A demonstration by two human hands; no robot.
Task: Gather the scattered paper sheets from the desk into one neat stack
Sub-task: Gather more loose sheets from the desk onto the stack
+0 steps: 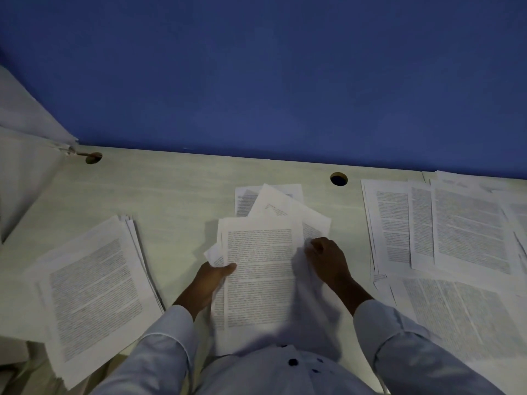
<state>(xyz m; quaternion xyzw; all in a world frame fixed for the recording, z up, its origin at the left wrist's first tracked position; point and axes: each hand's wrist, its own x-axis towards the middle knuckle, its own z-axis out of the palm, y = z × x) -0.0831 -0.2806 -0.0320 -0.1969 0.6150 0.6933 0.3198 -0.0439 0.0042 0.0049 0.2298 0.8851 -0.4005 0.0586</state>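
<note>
A bundle of printed sheets [261, 269] lies in front of me at the desk's near middle. My left hand [212, 280] grips its left edge, thumb on top. My right hand [328, 259] pinches the corner of a loose sheet [312, 223] at the bundle's right side. Two more skewed sheets [271, 199] fan out behind the bundle. A tilted stack of sheets [94, 292] sits at the near left, overhanging the desk edge. Several overlapping sheets [445, 229] cover the right side of the desk.
The pale desk [176, 192] meets a blue wall [256, 81] at the back. Two round cable holes, one at the back left [93, 158] and one at the back middle [338, 179], pierce the desktop. A white partition [22, 155] closes the left side.
</note>
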